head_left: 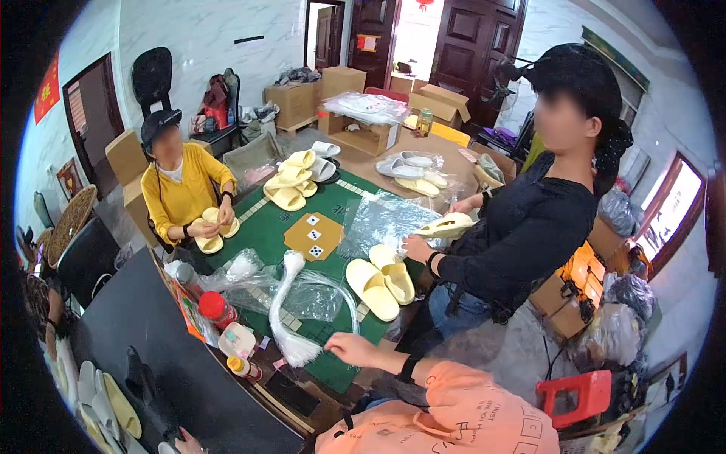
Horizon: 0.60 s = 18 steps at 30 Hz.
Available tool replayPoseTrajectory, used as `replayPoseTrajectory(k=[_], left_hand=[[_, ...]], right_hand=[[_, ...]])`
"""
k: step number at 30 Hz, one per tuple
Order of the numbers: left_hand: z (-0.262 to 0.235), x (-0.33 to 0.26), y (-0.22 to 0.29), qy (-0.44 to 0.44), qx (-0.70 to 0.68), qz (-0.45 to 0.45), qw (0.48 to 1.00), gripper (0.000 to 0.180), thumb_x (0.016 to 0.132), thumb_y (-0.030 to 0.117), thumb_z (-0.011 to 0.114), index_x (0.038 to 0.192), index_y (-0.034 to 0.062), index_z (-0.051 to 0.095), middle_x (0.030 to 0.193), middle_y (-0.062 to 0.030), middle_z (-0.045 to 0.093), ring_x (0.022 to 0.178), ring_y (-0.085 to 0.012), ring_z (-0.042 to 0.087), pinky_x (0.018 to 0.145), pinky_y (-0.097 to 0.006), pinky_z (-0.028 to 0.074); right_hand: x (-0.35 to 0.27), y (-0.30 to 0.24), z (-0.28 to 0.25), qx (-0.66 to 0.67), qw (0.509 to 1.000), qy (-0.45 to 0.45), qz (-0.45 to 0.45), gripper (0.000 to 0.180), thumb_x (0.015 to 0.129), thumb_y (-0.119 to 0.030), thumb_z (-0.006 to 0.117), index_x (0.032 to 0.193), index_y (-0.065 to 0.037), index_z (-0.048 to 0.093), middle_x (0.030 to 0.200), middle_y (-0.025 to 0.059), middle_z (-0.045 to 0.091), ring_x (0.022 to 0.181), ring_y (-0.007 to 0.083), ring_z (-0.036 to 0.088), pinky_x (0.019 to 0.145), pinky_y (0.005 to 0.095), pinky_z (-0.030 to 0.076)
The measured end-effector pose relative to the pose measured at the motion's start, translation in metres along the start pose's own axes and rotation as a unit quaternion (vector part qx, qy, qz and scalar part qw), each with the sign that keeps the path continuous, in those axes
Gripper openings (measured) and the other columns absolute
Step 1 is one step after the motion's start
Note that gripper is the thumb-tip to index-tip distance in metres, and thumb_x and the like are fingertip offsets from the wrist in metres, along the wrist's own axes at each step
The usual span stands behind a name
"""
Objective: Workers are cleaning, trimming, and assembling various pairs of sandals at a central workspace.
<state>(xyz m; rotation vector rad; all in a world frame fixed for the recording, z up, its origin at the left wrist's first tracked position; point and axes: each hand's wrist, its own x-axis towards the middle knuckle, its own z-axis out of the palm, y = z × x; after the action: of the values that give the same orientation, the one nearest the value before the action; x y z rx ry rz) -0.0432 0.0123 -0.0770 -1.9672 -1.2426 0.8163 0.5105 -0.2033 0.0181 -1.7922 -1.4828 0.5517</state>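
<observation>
My right hand [353, 349], with a dark band at the wrist, reaches in over the near side of the green table. Its fingers are bent together in a pinch; whatever they hold is too small to make out. Just left of the fingertips lie the flared ends of a bundle of white plastic strands [283, 318], and a thinner curve of strands [344, 291] runs down beside the hand. Beyond it sits a pair of yellow slippers [374, 287]. My left hand [187, 441] shows only partly at the lower edge, its fingers mostly hidden.
Across the green table [325, 216], one person fingers yellow slippers [208, 234]. At the right, another holds pale slippers [446, 225] by clear bags [386, 219]. A red-lidded jar [218, 309] and small bottle [243, 368] line the left edge. A red stool [575, 397] stands right.
</observation>
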Motion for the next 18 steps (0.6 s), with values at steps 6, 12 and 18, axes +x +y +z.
replayPoseTrajectory(k=[6,12,18], left_hand=[[-0.023,-0.063,-0.024,0.186,-0.756,-0.319,0.540,0.036,0.081,0.029,0.055,0.091,-0.0058,0.057,0.089,-0.0223,0.060,0.079,-0.0326,0.057,0.070,-0.035,0.043],[-0.072,-0.074,-0.036,0.116,-0.755,-0.213,0.609,0.027,0.078,-0.002,0.051,0.105,-0.0047,0.053,0.096,-0.0095,0.058,0.087,-0.0185,0.053,0.080,-0.030,0.042],[-0.161,-0.081,-0.063,0.107,-0.972,-0.199,0.061,0.019,0.088,0.012,0.046,0.102,0.0002,0.051,0.096,-0.0096,0.056,0.089,-0.0198,0.055,0.066,-0.033,0.049]], right_hand=[[0.034,-0.110,0.030,0.145,0.976,-0.112,-0.119,0.016,0.079,-0.011,0.051,0.093,-0.003,0.055,0.084,0.0117,0.058,0.076,0.0259,0.056,0.067,0.0339,0.044],[0.056,-0.187,0.089,0.324,0.910,-0.241,-0.091,0.054,0.080,-0.025,0.059,0.123,-0.001,0.035,0.091,0.0099,0.055,0.073,0.0128,0.055,0.064,0.0278,0.046],[0.056,-0.203,0.114,0.510,0.841,-0.158,0.086,0.041,0.086,-0.037,0.050,0.099,0.001,0.045,0.087,0.0097,0.057,0.062,0.0131,0.055,0.052,0.0236,0.043]])
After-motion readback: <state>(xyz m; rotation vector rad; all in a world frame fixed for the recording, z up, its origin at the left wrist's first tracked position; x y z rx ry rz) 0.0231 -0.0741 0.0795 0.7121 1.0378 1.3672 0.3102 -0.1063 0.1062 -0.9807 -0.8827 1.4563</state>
